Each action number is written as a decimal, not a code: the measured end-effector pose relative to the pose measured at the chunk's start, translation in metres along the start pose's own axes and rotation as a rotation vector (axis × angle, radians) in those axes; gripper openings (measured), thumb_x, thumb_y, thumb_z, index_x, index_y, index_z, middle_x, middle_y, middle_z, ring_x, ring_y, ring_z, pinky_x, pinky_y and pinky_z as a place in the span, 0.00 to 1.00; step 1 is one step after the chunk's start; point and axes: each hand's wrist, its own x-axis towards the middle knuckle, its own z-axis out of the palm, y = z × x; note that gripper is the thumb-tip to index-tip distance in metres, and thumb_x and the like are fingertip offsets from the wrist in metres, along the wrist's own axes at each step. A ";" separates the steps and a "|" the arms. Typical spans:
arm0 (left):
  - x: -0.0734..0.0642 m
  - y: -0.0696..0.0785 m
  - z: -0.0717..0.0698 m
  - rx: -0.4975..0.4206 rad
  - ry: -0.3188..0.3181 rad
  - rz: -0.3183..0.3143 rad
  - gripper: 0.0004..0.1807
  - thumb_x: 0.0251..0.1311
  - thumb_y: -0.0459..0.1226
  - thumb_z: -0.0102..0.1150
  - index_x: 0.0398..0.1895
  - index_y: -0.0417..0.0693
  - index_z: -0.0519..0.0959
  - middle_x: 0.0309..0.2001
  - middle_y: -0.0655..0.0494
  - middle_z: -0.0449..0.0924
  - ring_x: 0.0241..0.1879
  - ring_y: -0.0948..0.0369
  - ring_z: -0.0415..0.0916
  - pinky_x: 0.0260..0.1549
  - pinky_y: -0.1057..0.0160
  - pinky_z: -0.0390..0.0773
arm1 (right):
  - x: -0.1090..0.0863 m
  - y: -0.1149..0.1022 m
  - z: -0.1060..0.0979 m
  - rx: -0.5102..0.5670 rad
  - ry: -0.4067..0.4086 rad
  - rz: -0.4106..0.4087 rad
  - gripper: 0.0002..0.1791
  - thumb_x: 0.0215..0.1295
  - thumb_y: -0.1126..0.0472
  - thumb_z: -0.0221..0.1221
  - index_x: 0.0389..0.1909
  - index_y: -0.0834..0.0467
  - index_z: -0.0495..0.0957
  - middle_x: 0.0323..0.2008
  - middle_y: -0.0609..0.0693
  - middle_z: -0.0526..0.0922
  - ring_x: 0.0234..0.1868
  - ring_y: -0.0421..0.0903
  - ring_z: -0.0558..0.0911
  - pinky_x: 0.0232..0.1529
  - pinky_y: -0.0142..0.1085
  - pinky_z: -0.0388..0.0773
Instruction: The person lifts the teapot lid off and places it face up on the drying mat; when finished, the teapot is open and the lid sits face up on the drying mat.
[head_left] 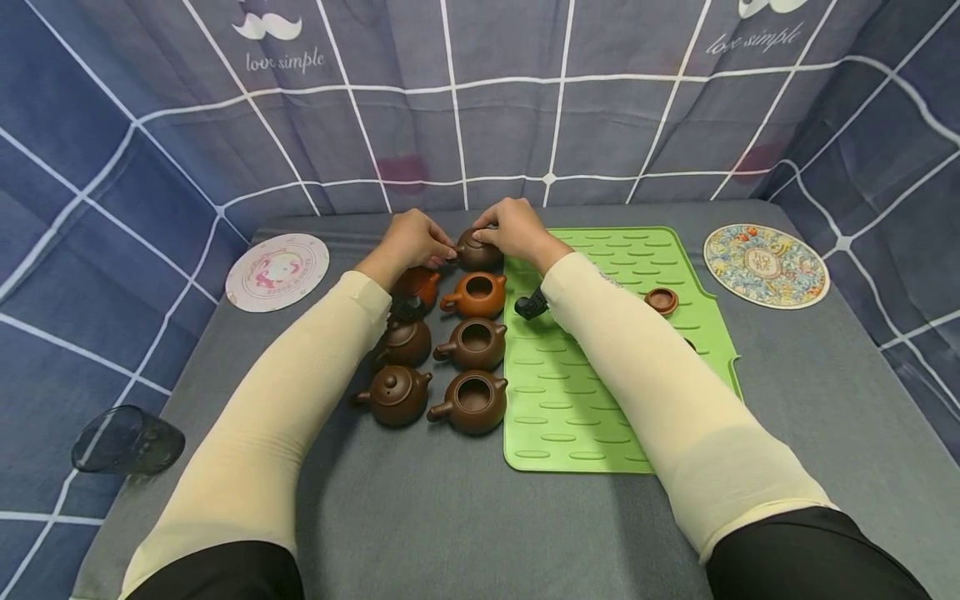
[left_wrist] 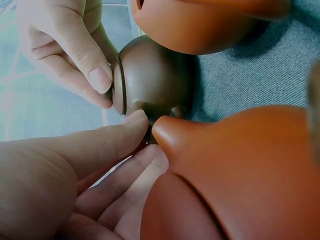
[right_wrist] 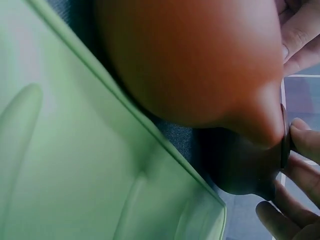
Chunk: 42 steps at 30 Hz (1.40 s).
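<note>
At the far end of the rows of teapots, my left hand (head_left: 412,246) pinches the handle of a small dark brown teapot (head_left: 477,255). My right hand (head_left: 519,232) has its thumb and fingers on the lid (left_wrist: 119,92) of that same pot. In the left wrist view the lid sits at the pot's opening; whether it is fully seated I cannot tell. Just nearer stands an orange teapot (head_left: 483,293) without a lid. Another orange teapot (head_left: 427,283), lidded, is partly hidden by my left wrist.
Two lidless brown teapots (head_left: 491,342) and two lidded ones (head_left: 395,400) stand nearer. A green mat (head_left: 555,408) bears a small reddish-brown lid (head_left: 662,301); my right arm covers part of it. Round patterned discs (head_left: 277,271) flank both sides. A dark glass (head_left: 131,442) is at left.
</note>
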 end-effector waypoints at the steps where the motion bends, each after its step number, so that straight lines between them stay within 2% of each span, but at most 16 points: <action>1: 0.000 0.000 0.001 -0.004 -0.001 0.000 0.10 0.65 0.34 0.75 0.46 0.38 0.91 0.35 0.45 0.90 0.35 0.55 0.90 0.31 0.66 0.85 | -0.001 0.000 0.000 0.004 0.002 -0.005 0.13 0.74 0.56 0.68 0.53 0.57 0.90 0.50 0.51 0.89 0.60 0.54 0.81 0.63 0.43 0.73; 8: -0.001 -0.001 0.003 0.018 0.003 0.020 0.10 0.66 0.35 0.74 0.46 0.38 0.91 0.35 0.45 0.90 0.33 0.57 0.89 0.31 0.65 0.85 | -0.007 0.001 -0.005 0.046 0.059 -0.074 0.12 0.73 0.59 0.68 0.52 0.59 0.90 0.48 0.52 0.90 0.53 0.50 0.85 0.57 0.42 0.76; 12: 0.000 0.000 0.003 0.007 -0.005 0.029 0.10 0.66 0.34 0.74 0.46 0.38 0.91 0.34 0.45 0.90 0.32 0.58 0.89 0.32 0.64 0.86 | -0.017 0.001 -0.018 0.125 0.072 -0.066 0.13 0.73 0.60 0.68 0.54 0.60 0.88 0.50 0.53 0.89 0.52 0.50 0.85 0.56 0.43 0.77; 15: 0.001 0.000 0.002 0.000 -0.008 0.026 0.10 0.66 0.34 0.74 0.46 0.37 0.91 0.34 0.46 0.90 0.33 0.57 0.89 0.33 0.63 0.86 | -0.026 0.004 -0.033 0.228 0.054 -0.049 0.15 0.74 0.62 0.67 0.57 0.60 0.86 0.53 0.54 0.88 0.54 0.50 0.85 0.56 0.43 0.78; 20: 0.001 0.001 0.002 0.012 -0.012 0.018 0.10 0.66 0.35 0.74 0.46 0.38 0.91 0.34 0.46 0.90 0.34 0.56 0.90 0.35 0.62 0.86 | -0.042 0.021 -0.059 0.466 -0.003 0.020 0.20 0.76 0.66 0.64 0.66 0.59 0.81 0.59 0.57 0.83 0.56 0.52 0.84 0.55 0.42 0.81; 24: -0.001 0.002 0.001 0.013 -0.010 0.015 0.10 0.66 0.35 0.74 0.46 0.39 0.91 0.34 0.46 0.90 0.35 0.56 0.90 0.35 0.62 0.86 | -0.058 0.043 -0.080 0.675 -0.037 0.068 0.25 0.78 0.71 0.58 0.72 0.58 0.76 0.64 0.60 0.78 0.58 0.54 0.82 0.59 0.43 0.80; 30: -0.003 0.003 -0.001 -0.049 -0.010 -0.008 0.10 0.66 0.33 0.73 0.46 0.35 0.90 0.37 0.41 0.89 0.37 0.53 0.90 0.35 0.62 0.86 | -0.083 0.081 -0.100 1.102 -0.025 0.122 0.27 0.76 0.80 0.52 0.74 0.69 0.69 0.59 0.64 0.75 0.58 0.55 0.82 0.62 0.45 0.76; 32: -0.004 0.004 -0.001 -0.068 -0.009 -0.013 0.10 0.66 0.32 0.73 0.46 0.35 0.90 0.38 0.40 0.89 0.38 0.52 0.90 0.34 0.62 0.86 | -0.092 0.093 -0.105 1.185 -0.020 0.121 0.26 0.74 0.83 0.50 0.72 0.72 0.69 0.57 0.64 0.78 0.57 0.55 0.83 0.62 0.44 0.76; 35: -0.004 0.004 -0.001 -0.073 -0.010 -0.015 0.10 0.66 0.32 0.73 0.46 0.35 0.90 0.38 0.40 0.89 0.38 0.52 0.90 0.34 0.63 0.86 | -0.104 0.108 -0.113 1.235 -0.024 0.134 0.26 0.71 0.87 0.49 0.67 0.71 0.74 0.55 0.63 0.83 0.55 0.54 0.85 0.61 0.43 0.76; 37: -0.004 0.004 0.000 -0.071 -0.010 -0.012 0.10 0.66 0.32 0.73 0.46 0.35 0.90 0.38 0.40 0.89 0.38 0.51 0.90 0.33 0.63 0.86 | -0.111 0.116 -0.118 1.241 -0.022 0.172 0.26 0.68 0.88 0.52 0.62 0.68 0.78 0.53 0.63 0.84 0.54 0.54 0.86 0.61 0.41 0.77; 42: -0.003 0.002 0.000 -0.076 -0.007 -0.013 0.10 0.66 0.32 0.73 0.46 0.35 0.90 0.38 0.40 0.89 0.39 0.51 0.90 0.33 0.63 0.86 | -0.126 0.130 -0.126 1.181 0.001 0.296 0.23 0.67 0.82 0.63 0.62 0.68 0.77 0.51 0.61 0.85 0.51 0.52 0.87 0.58 0.39 0.79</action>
